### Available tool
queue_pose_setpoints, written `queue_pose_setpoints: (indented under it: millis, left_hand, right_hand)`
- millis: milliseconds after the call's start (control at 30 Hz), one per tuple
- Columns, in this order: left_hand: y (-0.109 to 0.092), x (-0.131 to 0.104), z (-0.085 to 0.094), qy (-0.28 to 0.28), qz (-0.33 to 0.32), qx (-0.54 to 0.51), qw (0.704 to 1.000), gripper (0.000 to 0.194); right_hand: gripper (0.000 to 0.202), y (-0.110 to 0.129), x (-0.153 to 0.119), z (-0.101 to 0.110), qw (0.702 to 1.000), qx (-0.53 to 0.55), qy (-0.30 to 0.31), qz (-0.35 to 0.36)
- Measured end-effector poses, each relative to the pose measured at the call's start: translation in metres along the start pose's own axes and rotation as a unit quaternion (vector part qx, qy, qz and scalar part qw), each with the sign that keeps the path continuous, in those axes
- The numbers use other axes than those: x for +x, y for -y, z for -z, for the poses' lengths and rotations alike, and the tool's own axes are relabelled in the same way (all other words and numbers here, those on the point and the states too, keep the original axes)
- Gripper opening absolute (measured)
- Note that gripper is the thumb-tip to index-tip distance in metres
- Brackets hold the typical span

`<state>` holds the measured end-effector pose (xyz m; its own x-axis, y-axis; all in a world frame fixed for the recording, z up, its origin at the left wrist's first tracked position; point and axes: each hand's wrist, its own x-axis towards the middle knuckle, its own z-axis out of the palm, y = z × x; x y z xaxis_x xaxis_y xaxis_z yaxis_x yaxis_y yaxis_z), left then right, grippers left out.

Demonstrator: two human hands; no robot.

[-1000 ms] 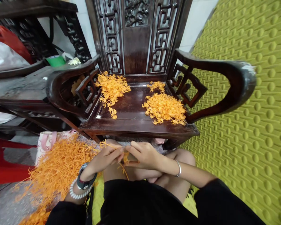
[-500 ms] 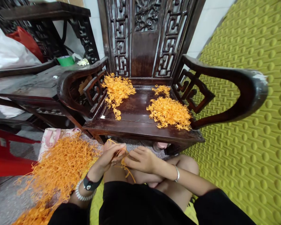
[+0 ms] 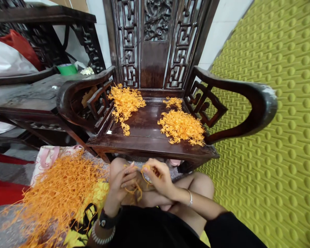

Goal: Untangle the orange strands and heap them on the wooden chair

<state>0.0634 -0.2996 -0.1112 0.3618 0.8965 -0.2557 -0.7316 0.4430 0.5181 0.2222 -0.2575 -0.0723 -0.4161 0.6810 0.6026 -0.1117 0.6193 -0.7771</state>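
Over my lap, my left hand (image 3: pixel 124 181) pinches one part of a thin orange cord (image 3: pixel 138 191), a loop of which dangles below the fingers. Close by on the right, my right hand (image 3: pixel 160 179) has its thumb and fingers closed on the cord too, with a strand curving down from the thumb. Whether the two hands hold one piece or two, I cannot tell. On the chair seat in front lie a left heap of small knotted orange pieces (image 3: pixel 126 103) and a larger right heap (image 3: pixel 182 126), with a small cluster (image 3: pixel 173 102) behind it.
A big pile of loose orange cords (image 3: pixel 59 193) spreads beside my left leg, against a white bag with pink handles (image 3: pixel 45 158). The dark carved wooden chair (image 3: pixel 149 144) faces me. A side table (image 3: pixel 28 96) bears a green tape roll (image 3: pixel 67 69). Red plastic furniture (image 3: pixel 7 193) stands at left.
My hands have moved slightly apart, and my right hand has turned so its thumb side faces up. The orange cord now hangs in loops between them. The view has shifted a little.
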Motion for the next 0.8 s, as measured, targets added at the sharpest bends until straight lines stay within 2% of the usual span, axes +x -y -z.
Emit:
queue_pose_setpoints:
  millis: [33,67,100,233,300,400,500,600,667,733,800]
  left_hand:
    - [0.002,-0.003,-0.002,0.021,0.011,-0.046,0.999,0.046]
    - [0.003,-0.007,-0.005,0.042,0.018,-0.08,0.996,0.048]
    - [0.003,-0.011,-0.008,0.06,0.021,-0.105,0.992,0.049]
    - [-0.003,-0.026,-0.018,0.119,0.039,-0.146,0.981,0.056]
    - [-0.008,-0.03,-0.02,0.122,0.044,-0.139,0.982,0.056]
    - [-0.014,-0.035,-0.025,0.13,0.043,-0.107,0.985,0.055]
    - [-0.014,-0.036,-0.034,0.136,0.026,-0.057,0.989,0.057]
    - [-0.008,-0.033,-0.044,0.103,-0.018,0.005,0.995,0.059]
    - [-0.005,-0.032,-0.045,0.06,-0.06,0.056,0.995,0.057]
    - [-0.009,-0.035,-0.04,-0.007,-0.132,0.1,0.986,0.053]
    - [-0.023,-0.044,-0.028,-0.109,-0.244,0.108,0.958,0.049]
  right_hand:
    - [0.02,0.006,0.0,0.002,0.992,0.074,-0.018,-0.098]
    - [0.024,0.012,0.0,0.003,0.977,0.133,-0.027,-0.164]
    - [0.027,0.019,-0.001,0.005,0.965,0.174,-0.019,-0.198]
    - [0.028,0.036,-0.003,0.01,0.943,0.261,0.021,-0.203]
    - [0.028,0.039,-0.006,0.01,0.933,0.292,0.006,-0.21]
    - [0.028,0.041,-0.007,0.01,0.934,0.293,-0.018,-0.203]
    - [0.03,0.045,-0.002,0.009,0.905,0.332,-0.067,-0.259]
    - [0.031,0.047,0.009,0.003,0.873,0.363,-0.121,-0.304]
    - [0.031,0.046,0.016,0.001,0.872,0.362,-0.129,-0.304]
    - [0.032,0.043,0.019,0.008,0.881,0.352,-0.135,-0.287]
    - [0.035,0.04,0.017,0.029,0.887,0.346,-0.18,-0.247]
